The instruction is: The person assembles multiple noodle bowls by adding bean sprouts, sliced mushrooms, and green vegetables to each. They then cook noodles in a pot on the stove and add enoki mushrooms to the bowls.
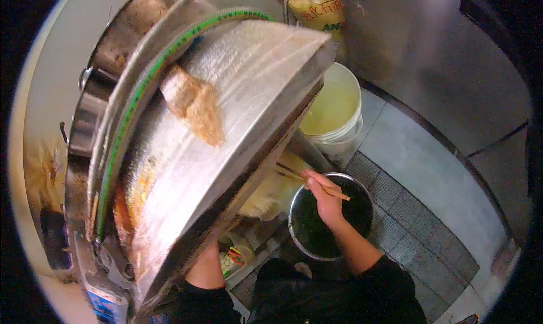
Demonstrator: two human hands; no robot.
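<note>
My right hand (328, 198) grips a pair of wooden chopsticks (337, 193), whose darker ends point left towards the edge of a steel work table (237, 82). Beneath that hand, near floor level, stands a round metal pot (292, 228) with dark contents, partly covered by my forearm. My left forearm reaches under the table's edge, which hides the left hand. Beside that forearm a container holds small pale round items (227, 262) and something red and yellow. A pale yellowish bag or sheet (265, 194) lies partly under the table, near the chopstick tips.
A white plastic bucket (359, 111) of yellowish liquid stands beyond the pot. A crumpled brown cloth or paper (197, 107) lies on the table, near a green-banded curved edge (140, 88). Metal pots (127, 31) line the back. Dark matting (407, 222) covers floor tiles at right.
</note>
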